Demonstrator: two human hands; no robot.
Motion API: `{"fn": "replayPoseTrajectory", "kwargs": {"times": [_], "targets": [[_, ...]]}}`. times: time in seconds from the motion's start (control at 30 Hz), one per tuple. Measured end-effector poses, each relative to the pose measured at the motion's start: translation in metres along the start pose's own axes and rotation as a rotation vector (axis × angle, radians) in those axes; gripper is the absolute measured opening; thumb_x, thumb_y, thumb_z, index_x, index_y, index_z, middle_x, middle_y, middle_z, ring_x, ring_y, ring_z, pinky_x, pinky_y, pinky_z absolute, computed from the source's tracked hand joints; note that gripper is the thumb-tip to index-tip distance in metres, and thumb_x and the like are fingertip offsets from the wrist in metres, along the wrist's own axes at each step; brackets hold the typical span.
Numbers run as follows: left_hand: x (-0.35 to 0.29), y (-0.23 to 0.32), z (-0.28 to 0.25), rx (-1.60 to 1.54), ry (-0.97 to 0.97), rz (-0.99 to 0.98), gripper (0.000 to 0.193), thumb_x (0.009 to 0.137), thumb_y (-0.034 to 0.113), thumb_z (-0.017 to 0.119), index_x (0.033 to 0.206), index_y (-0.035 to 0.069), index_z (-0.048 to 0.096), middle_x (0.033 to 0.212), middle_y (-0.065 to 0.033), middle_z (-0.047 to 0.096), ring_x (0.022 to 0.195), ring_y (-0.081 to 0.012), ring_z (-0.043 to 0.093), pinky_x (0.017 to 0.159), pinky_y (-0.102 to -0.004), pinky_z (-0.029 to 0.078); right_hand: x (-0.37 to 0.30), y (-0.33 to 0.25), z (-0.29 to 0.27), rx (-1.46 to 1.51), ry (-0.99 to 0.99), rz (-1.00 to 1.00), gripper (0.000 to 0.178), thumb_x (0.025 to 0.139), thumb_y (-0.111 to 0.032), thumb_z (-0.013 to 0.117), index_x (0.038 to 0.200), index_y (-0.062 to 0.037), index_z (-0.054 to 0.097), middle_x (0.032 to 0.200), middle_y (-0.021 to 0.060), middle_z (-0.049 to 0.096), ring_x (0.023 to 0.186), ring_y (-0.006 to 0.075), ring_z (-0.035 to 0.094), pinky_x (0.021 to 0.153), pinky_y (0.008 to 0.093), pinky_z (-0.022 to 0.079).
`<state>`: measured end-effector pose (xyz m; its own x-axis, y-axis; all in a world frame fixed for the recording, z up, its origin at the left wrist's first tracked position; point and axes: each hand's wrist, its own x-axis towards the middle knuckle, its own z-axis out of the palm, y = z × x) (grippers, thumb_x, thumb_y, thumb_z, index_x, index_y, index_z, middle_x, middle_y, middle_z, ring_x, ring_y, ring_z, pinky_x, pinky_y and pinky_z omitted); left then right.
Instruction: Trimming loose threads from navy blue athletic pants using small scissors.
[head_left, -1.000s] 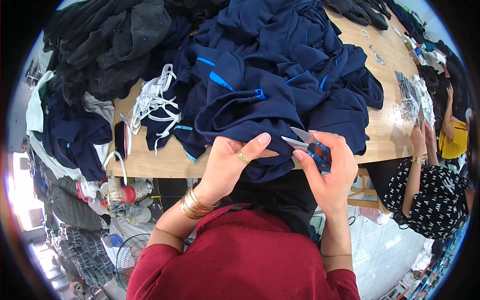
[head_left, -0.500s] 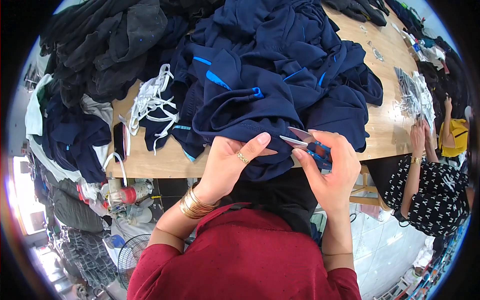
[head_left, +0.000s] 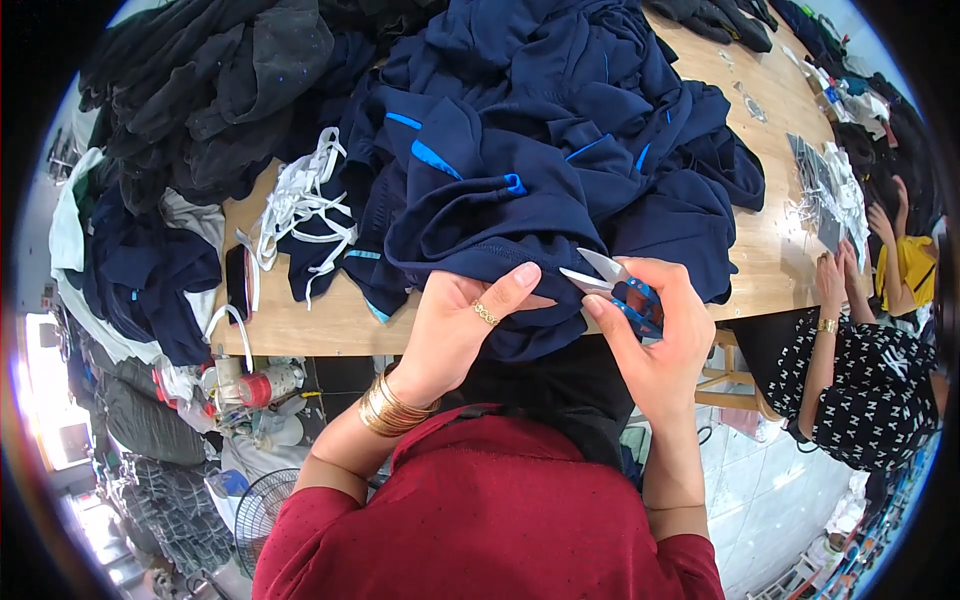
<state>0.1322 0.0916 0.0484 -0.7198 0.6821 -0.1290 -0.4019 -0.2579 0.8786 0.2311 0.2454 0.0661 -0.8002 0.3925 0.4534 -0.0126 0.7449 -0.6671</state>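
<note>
A navy blue garment (head_left: 500,220) with bright blue trim lies bunched in front of me, part of a large heap. My left hand (head_left: 478,310) pinches its near edge, thumb on top and the other fingers mostly hidden under the cloth. In my right hand (head_left: 660,330) is a small pair of scissors (head_left: 600,270) with blue handles. Their blades are spread apart and point left at the garment's edge, close to my left thumb. Whether a blade touches the cloth I cannot tell.
White drawstrings (head_left: 305,205) lie tangled left of the garment, beside a phone (head_left: 239,280). Black clothes (head_left: 215,95) are piled at the far left of the wooden table (head_left: 770,270). A co-worker in a patterned black shirt (head_left: 865,390) sits at the right. Below left stands a fan (head_left: 265,510).
The scissors have tilted slightly upward in my right hand, their blades still spread. My left hand and the garment stay in place. At the right, the co-workers' hands have moved a little.
</note>
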Motion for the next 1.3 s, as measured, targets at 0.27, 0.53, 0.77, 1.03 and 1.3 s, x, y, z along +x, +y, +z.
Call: {"fn": "replayPoseTrajectory", "kwargs": {"times": [0.27,0.53,0.77,1.03,1.3], "targets": [[0.000,-0.001,0.001,-0.012,0.006,0.003,0.024,0.093,0.012,0.051,0.105,-0.007,0.059,0.104,-0.0151,0.063,0.095,-0.0216,0.061,0.084,-0.0381,0.052,0.000,-0.001,-0.002,-0.023,0.012,-0.030,0.029,0.070,-0.017,0.077,0.092,-0.0052,0.062,0.080,0.0043,0.064,0.060,0.0157,0.056,0.052,0.0251,0.041],[0.000,0.000,0.000,-0.021,0.004,-0.004,0.024,0.093,0.013,0.051,0.104,-0.007,0.059,0.103,-0.0144,0.063,0.095,-0.0216,0.061,0.084,-0.0380,0.052,0.000,-0.001,0.000,-0.013,0.002,-0.033,0.030,0.069,-0.016,0.078,0.092,-0.0050,0.061,0.079,0.0046,0.063,0.060,0.0159,0.056,0.052,0.0251,0.041],[-0.002,-0.002,-0.001,-0.021,0.008,-0.017,0.026,0.093,0.013,0.052,0.105,-0.008,0.058,0.104,-0.0155,0.063,0.095,-0.0221,0.061,0.084,-0.0389,0.051,-0.003,-0.001,0.001,0.209,0.025,0.125,0.029,0.072,-0.016,0.076,0.093,-0.0041,0.061,0.075,0.0050,0.060,0.057,0.0137,0.052,0.051,0.0231,0.040],[-0.002,-0.003,-0.001,-0.026,-0.009,-0.003,0.026,0.092,0.013,0.052,0.107,-0.008,0.057,0.104,-0.0148,0.063,0.095,-0.0213,0.061,0.084,-0.0389,0.051,-0.006,0.002,0.003,0.204,-0.018,0.104,0.037,0.073,-0.016,0.076,0.103,-0.0041,0.059,0.077,0.0044,0.061,0.061,0.0098,0.053,0.054,0.0206,0.041],[-0.003,-0.012,-0.002,0.138,-0.061,0.135,0.021,0.091,0.009,0.057,0.107,-0.004,0.059,0.100,-0.0067,0.063,0.089,-0.0112,0.059,0.081,-0.0268,0.050,0.006,-0.006,0.019,0.263,-0.045,0.000,0.016,0.073,-0.004,0.072,0.088,-0.0073,0.066,0.074,0.0022,0.058,0.054,0.0105,0.048,0.047,0.0222,0.037]]}}
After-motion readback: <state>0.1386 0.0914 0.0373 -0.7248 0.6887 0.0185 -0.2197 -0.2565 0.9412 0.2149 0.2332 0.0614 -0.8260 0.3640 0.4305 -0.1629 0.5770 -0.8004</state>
